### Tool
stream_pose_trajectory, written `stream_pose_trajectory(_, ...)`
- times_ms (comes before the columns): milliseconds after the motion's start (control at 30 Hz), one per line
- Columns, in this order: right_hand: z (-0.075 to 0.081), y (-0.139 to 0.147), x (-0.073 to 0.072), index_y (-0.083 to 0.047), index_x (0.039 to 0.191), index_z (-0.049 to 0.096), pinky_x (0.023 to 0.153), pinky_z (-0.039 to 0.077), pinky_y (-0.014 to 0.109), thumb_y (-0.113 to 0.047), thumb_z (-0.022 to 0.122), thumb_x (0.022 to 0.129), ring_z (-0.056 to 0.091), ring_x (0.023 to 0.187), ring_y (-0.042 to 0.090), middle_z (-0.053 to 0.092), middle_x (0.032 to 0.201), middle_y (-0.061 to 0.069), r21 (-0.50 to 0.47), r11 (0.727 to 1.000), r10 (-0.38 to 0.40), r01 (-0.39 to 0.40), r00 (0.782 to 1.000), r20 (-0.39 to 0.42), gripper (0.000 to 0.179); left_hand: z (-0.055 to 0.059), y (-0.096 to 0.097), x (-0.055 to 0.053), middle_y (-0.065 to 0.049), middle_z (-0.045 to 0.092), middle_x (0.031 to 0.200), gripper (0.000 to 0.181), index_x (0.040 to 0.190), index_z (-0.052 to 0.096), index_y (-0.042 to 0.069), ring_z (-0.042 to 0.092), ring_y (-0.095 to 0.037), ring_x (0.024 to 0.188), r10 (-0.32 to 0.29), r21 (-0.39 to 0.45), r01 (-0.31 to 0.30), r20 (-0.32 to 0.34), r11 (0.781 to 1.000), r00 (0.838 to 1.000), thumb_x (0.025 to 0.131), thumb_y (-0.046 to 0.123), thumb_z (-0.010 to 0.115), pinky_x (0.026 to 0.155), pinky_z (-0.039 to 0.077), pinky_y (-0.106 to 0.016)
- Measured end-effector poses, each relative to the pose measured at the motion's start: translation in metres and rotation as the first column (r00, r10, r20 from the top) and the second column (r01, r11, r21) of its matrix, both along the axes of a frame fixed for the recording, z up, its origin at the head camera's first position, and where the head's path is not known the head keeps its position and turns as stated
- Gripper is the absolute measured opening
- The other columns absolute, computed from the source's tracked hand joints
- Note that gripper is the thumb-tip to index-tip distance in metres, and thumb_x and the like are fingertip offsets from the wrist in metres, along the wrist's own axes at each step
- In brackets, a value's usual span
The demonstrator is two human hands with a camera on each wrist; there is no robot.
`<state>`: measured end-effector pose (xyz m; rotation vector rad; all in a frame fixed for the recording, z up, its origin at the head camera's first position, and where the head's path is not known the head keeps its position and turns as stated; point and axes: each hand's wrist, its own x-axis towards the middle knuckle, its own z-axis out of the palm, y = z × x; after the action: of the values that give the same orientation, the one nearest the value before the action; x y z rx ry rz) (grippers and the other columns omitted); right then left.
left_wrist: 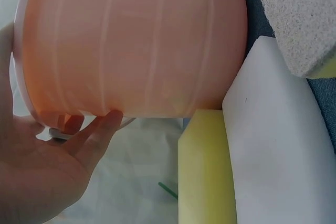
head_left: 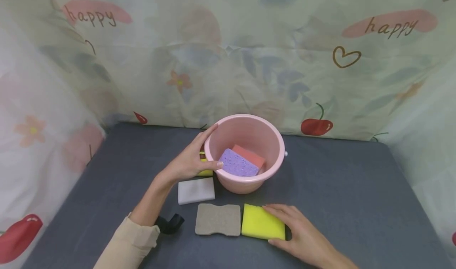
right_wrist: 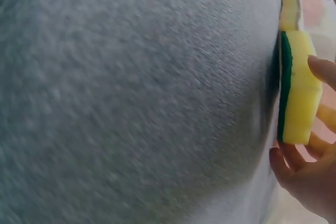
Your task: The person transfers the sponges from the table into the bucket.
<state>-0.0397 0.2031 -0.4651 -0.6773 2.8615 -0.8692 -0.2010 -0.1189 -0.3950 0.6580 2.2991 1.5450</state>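
Observation:
My left hand (head_left: pixel 189 158) grips the left rim of a pink bucket (head_left: pixel 240 186), its thumb over the rim and its fingers along the outside. Inside the bucket a purple sponge (head_left: pixel 236 164) lies partly over a red sponge (head_left: pixel 256 159). At the front, my right hand (head_left: pixel 303 233) holds a yellow sponge (head_left: pixel 260 221) between its fingers at the far edge and its thumb at the near edge. A dark green scouring layer (right_wrist: pixel 285 87) forms this sponge's underside, seen in the right wrist view.
A grey-beige sponge (head_left: pixel 218 220) with notched sides lies just left of the held sponge. Behind it is a white sponge (head_left: pixel 196 190), and another yellow sponge (head_left: pixel 205 172) shows partly beneath the left hand. The dark cloth-covered table (head_left: pixel 349 190) meets patterned curtains (head_left: pixel 228 63) on three sides.

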Motion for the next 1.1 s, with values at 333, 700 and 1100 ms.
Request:
stream_pose_trajectory(333, 0.021, 0.002, -0.003, -0.033, 0.14, 0.056, 0.097, 0.048, 0.04, -0.036, 0.087, 0.076, 0.05, 0.122, 0.007, 0.052, 0.135, -0.019, -0.041, 0.999, 0.025, -0.03, 0.993, -0.116, 0.07, 0.0, -0.001, 0.0, -0.009, 0.022, 0.155, 0.103, 0.16, 0.013, 0.032, 0.041, -0.029, 0.133, 0.004, 0.001, -0.004, 0.001, 1.0, 1.0, 0.084, 0.014, 0.081, 0.104, 0.044, -0.049)
stream_pose_trajectory(700, 0.06, 0.0, -0.008, -0.029, 0.14, 0.055, 0.101, 0.039, 0.019, -0.034, 0.085, 0.078, 0.05, 0.121, 0.007, 0.052, 0.136, -0.014, -0.052, 0.991, 0.114, -0.127, 0.971, -0.208, 0.069, 0.0, -0.001, 0.0, -0.009, 0.022, 0.155, 0.103, 0.16, 0.013, 0.031, 0.041, -0.029, 0.135, -0.006, 0.017, 0.005, 0.01, 1.0, 1.0, 0.083, 0.016, 0.081, 0.104, 0.043, -0.05)
stream_pose_trajectory(1100, 0.102, -0.004, -0.007, -0.022, 0.139, 0.056, 0.101, 0.036, 0.014, -0.035, 0.082, 0.082, 0.052, 0.12, 0.009, 0.053, 0.136, -0.008, -0.072, 0.973, 0.196, -0.222, 0.945, -0.261, 0.064, 0.002, 0.0, 0.002, -0.008, 0.024, 0.154, 0.103, 0.16, 0.014, 0.032, 0.042, -0.03, 0.133, -0.002, 0.015, 0.002, 0.003, 1.0, 1.0, 0.083, 0.02, 0.082, 0.103, 0.045, -0.049)
